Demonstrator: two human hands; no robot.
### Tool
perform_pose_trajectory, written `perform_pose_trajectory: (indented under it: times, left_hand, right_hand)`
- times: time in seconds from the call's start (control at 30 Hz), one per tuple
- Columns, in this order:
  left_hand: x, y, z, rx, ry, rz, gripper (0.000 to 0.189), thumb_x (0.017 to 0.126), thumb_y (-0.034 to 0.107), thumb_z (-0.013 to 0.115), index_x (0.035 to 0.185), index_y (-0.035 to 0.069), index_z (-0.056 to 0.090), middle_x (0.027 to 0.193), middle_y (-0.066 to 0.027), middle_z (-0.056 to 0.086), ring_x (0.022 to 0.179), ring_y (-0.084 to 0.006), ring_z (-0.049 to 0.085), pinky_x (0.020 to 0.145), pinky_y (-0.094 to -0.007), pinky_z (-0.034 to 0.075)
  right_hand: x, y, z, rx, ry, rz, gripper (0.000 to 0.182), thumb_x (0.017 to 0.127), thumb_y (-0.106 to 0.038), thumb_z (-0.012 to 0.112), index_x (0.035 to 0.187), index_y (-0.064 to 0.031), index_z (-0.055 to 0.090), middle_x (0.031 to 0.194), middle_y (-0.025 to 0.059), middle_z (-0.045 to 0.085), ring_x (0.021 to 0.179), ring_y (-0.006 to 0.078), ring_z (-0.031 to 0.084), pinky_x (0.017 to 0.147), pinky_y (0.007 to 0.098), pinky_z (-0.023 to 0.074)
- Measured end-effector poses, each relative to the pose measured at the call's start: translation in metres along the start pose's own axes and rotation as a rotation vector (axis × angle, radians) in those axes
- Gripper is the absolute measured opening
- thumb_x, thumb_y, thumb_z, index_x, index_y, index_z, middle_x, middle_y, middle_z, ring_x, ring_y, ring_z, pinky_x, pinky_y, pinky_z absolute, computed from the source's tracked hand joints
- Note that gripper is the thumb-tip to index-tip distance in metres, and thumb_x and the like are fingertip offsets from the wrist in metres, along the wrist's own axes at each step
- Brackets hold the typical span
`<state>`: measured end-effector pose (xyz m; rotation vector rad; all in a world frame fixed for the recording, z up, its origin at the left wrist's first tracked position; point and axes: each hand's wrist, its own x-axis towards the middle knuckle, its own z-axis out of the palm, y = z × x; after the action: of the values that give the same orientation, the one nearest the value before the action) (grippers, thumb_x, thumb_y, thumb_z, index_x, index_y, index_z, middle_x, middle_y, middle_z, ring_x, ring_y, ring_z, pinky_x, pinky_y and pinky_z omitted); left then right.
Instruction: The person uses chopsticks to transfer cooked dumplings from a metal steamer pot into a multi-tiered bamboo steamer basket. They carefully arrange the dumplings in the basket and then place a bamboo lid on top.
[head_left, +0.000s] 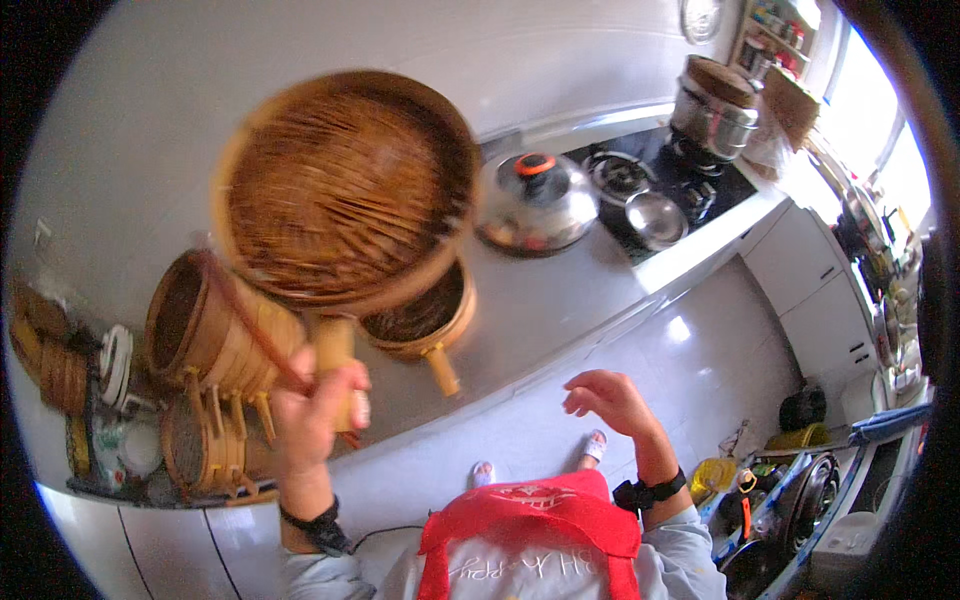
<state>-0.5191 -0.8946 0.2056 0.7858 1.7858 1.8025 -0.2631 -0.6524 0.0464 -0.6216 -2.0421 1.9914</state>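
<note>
My left hand grips the short bamboo handle of a large round bamboo steamer basket. The basket is raised and tilted, blurred, with its slatted base facing me. A long reddish-brown stick, perhaps chopsticks, also passes through this hand. Partly hidden behind the basket, a smaller bamboo steamer with its own handle sits on the counter. My right hand hangs in front of the counter edge, holding nothing, its fingers loosely curved and apart.
A domed metal lid with an orange-ringed knob lies beside the black hob. On the hob are a metal bowl and a steel pot. Tilted stacks of handled steamers stand at left; pans and lids crowd the right.
</note>
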Motion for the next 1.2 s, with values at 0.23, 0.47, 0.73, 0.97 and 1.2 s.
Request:
perform_pose_trajectory:
  times: [0.23,0.47,0.73,0.97,1.2]
  left_hand:
    - [0.053,-0.076,0.270,-0.140,-0.546,-0.159,0.015,0.089,0.014,0.057,0.087,-0.001,0.058,0.072,-0.0049,0.060,0.054,-0.0109,0.056,0.048,-0.0245,0.046]
    - [0.059,-0.123,0.522,-0.187,-0.850,-0.175,0.019,0.091,0.017,0.057,0.098,-0.001,0.057,0.079,-0.0051,0.062,0.062,-0.0119,0.059,0.057,-0.0246,0.050]
    - [0.063,-0.169,0.707,-0.159,-1.055,-0.030,0.030,0.087,0.024,0.063,0.102,-0.001,0.054,0.081,-0.0043,0.060,0.068,-0.0118,0.060,0.060,-0.0261,0.052]
    - [0.114,-0.143,0.841,-0.120,-1.163,0.103,0.050,0.079,0.036,0.070,0.106,-0.002,0.052,0.078,-0.0042,0.060,0.063,-0.0089,0.055,0.053,-0.0242,0.047]
    - [0.198,-0.084,0.963,-0.156,-1.148,0.207,0.043,0.079,0.030,0.072,0.104,0.000,0.055,0.064,-0.0002,0.059,0.051,-0.0078,0.053,0.046,-0.0238,0.044]
  right_hand:
    - [-0.007,-0.007,-0.114,0.223,-0.005,-0.201,0.036,0.099,-0.028,0.038,0.108,0.0031,0.056,0.097,0.0110,0.062,0.090,0.0163,0.060,0.081,0.0323,0.0507]
    - [-0.074,0.018,-0.281,0.433,0.504,-0.128,0.043,0.097,-0.039,0.039,0.105,0.0009,0.055,0.089,0.0033,0.059,0.078,0.0094,0.053,0.067,0.0248,0.0433]
    - [-0.114,0.055,-0.429,0.581,0.977,-0.156,0.035,0.086,-0.028,0.060,0.103,0.0023,0.057,0.090,0.0073,0.061,0.082,0.0127,0.056,0.071,0.0271,0.0464]
    - [-0.111,0.079,-0.575,0.144,1.092,-0.428,0.035,0.086,-0.028,0.060,0.105,0.0020,0.055,0.087,0.0079,0.060,0.076,0.0153,0.057,0.067,0.0300,0.0487]
    - [-0.093,0.003,-0.718,0.340,0.960,-0.468,0.029,0.094,-0.024,0.050,0.109,0.0005,0.050,0.085,0.0100,0.061,0.058,0.0175,0.060,0.046,0.0294,0.0486]
